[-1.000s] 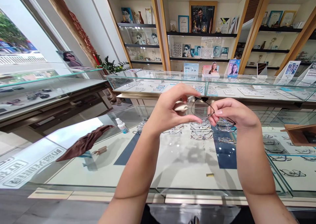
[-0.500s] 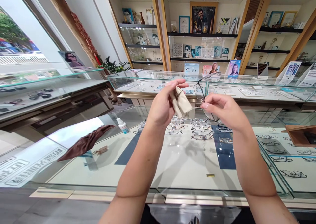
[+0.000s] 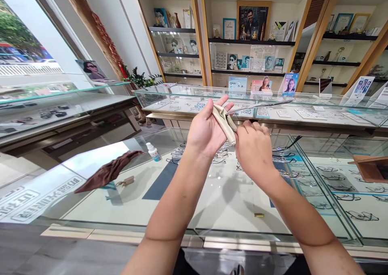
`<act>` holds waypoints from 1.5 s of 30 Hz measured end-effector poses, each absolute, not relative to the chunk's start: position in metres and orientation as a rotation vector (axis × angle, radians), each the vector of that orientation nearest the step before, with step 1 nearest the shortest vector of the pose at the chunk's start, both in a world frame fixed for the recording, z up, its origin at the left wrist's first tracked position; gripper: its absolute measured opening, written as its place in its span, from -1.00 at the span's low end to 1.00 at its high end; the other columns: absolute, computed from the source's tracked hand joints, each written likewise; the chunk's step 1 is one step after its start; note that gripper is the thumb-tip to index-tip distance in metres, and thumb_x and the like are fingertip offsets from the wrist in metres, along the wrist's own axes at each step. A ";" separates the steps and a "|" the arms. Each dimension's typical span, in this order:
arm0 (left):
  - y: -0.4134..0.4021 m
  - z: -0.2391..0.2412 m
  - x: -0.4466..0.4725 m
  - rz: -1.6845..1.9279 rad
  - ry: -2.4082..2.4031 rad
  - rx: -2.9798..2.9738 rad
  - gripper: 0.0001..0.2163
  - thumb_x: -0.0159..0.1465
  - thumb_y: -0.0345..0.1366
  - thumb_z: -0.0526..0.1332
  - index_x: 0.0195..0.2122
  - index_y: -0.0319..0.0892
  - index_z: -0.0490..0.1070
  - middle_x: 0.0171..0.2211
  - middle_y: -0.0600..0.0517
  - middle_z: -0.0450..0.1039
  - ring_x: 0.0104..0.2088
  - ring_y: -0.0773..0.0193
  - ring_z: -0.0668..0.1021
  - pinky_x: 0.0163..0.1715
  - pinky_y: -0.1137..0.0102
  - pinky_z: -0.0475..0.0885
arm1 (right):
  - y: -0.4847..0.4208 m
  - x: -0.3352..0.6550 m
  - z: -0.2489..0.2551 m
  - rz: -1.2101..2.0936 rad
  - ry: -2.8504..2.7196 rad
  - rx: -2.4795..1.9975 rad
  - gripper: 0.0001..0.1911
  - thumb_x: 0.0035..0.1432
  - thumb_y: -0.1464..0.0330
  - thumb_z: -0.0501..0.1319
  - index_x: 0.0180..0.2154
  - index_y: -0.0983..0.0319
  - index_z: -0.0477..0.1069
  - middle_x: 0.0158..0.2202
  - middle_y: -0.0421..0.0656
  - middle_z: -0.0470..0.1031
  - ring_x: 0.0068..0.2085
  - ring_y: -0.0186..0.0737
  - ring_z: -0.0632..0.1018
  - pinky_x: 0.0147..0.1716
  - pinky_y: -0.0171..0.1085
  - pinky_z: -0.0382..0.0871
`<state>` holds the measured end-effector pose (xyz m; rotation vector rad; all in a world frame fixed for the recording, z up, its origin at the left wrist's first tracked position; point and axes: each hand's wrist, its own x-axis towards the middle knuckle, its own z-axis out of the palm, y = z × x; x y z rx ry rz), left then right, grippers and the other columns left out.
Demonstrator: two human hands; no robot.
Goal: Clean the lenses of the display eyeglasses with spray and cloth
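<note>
A glass-topped table (image 3: 221,218), lined in pale and navy, with thin wire spectacle frames (image 3: 362,215) beneath, fills the lower frame; wood-edged shelves (image 3: 251,43) span the top. A rumpled brown cloth (image 3: 110,172) and white plastic bottle (image 3: 153,152) sit left of centre. Mid-frame, the left hand (image 3: 206,131) has its fingers apart, a soft, folded beige cloth (image 3: 224,125) across its palm; the right hand's (image 3: 254,145) fingers are curled onto slender, dark-templed glasses (image 3: 277,103), their front mostly hidden.

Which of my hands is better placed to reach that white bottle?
Probably the left hand: the white bottle stands nearer it, though a cloth lies across that palm. The right hand is farther off.
</note>
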<state>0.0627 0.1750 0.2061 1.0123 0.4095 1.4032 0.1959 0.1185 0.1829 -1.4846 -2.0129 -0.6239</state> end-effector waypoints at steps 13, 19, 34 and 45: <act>0.175 0.200 0.071 1.510 0.505 1.144 -0.59 0.50 0.02 0.15 0.23 -0.06 0.48 0.03 -0.08 0.57 -0.08 0.23 0.65 -0.02 0.30 0.61 | 0.119 0.207 0.190 -0.511 -1.914 -1.488 -0.77 0.44 0.40 0.07 -0.19 0.25 0.49 -0.11 0.07 0.60 -0.01 0.08 0.54 -0.03 -0.04 0.28; 0.183 0.199 0.054 1.781 0.606 1.690 -0.64 0.47 0.08 0.14 0.03 -0.02 0.56 0.09 -0.07 0.56 -0.08 0.19 0.61 -0.10 0.26 0.57 | 0.117 0.244 0.208 0.347 -1.773 -1.003 -0.76 0.37 0.25 0.18 -0.38 0.16 0.33 -0.36 -0.18 0.47 -0.29 -0.20 0.45 -0.23 -0.18 0.30; 0.161 0.213 0.046 1.697 0.526 2.713 -0.35 0.17 0.25 0.42 0.18 0.02 0.51 0.05 -0.11 0.62 0.07 0.00 0.57 0.08 0.10 0.45 | 0.118 0.283 0.229 1.221 -1.796 -0.691 -0.76 0.18 0.28 0.32 -0.50 0.20 0.42 -0.47 -0.19 0.49 -0.37 -0.27 0.49 -0.28 -0.23 0.33; 0.161 0.215 0.047 1.771 0.369 2.691 -0.58 0.17 0.12 0.48 -0.07 0.01 0.59 -0.18 0.02 0.62 -0.14 0.16 0.57 -0.08 0.21 0.46 | 0.115 0.285 0.227 0.801 -1.838 -0.727 -0.54 0.41 -0.01 0.17 -0.37 0.17 0.52 -0.33 -0.14 0.56 -0.25 -0.20 0.57 -0.10 -0.16 0.47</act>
